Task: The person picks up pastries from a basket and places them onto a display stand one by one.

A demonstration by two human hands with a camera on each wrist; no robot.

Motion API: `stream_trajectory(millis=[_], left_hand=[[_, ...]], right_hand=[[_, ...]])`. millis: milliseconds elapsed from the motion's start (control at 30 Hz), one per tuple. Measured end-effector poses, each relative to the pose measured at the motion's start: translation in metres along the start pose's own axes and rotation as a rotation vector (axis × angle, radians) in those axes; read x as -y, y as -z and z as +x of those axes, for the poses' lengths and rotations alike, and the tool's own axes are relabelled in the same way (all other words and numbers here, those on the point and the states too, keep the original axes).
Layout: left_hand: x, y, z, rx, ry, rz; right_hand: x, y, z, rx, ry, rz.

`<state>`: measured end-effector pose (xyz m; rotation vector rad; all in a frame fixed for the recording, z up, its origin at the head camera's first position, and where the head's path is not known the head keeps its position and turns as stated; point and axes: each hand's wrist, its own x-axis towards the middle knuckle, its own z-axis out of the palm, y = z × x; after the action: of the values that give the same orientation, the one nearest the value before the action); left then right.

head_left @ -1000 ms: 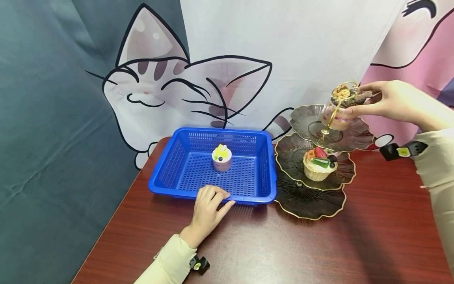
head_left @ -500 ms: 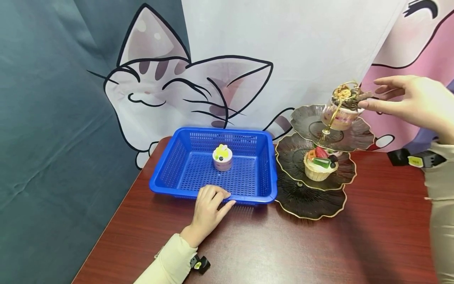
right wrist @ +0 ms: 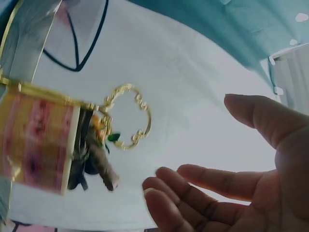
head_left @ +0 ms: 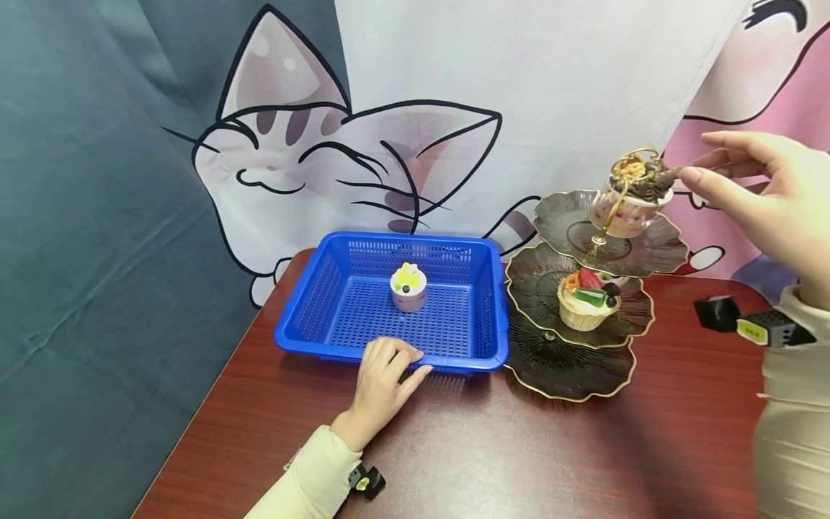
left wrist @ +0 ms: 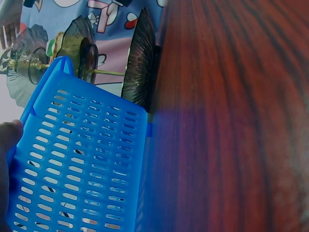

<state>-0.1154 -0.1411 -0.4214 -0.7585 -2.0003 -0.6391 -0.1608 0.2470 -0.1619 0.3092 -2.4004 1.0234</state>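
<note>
My left hand (head_left: 382, 382) grips the near rim of a blue plastic basket (head_left: 476, 362), fingers over the edge and thumb on the outside. Inside the basket stands a small dessert cup (head_left: 408, 297) with yellow and white topping. My right hand (head_left: 772, 191), fingers spread and holding nothing, is just right of a layered dessert cup (head_left: 638, 216) with dark chocolate topping. That cup sits on the top tier of a smoky, gold-edged three-tier stand (head_left: 560, 227). In the right wrist view a gap shows between the fingers and the layered cup (right wrist: 43, 140).
A fruit-topped cupcake (head_left: 580, 313) rests on the stand's middle tier. A gold ring handle (right wrist: 147, 123) tops the stand beside the layered cup. The basket and stand are side by side on a reddish wooden table (head_left: 519, 461), with a cat-print curtain (head_left: 415, 65) behind.
My right hand has let go of the layered dessert cup and drawn back to the right, its fingers opening. The cup stays on the top tier. The left hand keeps its place.
</note>
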Motion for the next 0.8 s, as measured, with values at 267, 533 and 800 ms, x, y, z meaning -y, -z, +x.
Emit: stream_trajectory(millis=[267,533,800], left_hand=[[0.001,-0.001,0.001,-0.001,-0.005,0.006],[0.001,-0.002,0.001,0.002,-0.001,0.006],[0.001,-0.001,0.000,0.004,-0.002,0.014]], right_hand=[[0.004,-0.012,-0.024,-0.144,0.118,0.248],[0.014,-0.024,-0.043,-0.127,0.232,0.320],[0.040,-0.038,-0.066,-0.096,0.233,0.294]])
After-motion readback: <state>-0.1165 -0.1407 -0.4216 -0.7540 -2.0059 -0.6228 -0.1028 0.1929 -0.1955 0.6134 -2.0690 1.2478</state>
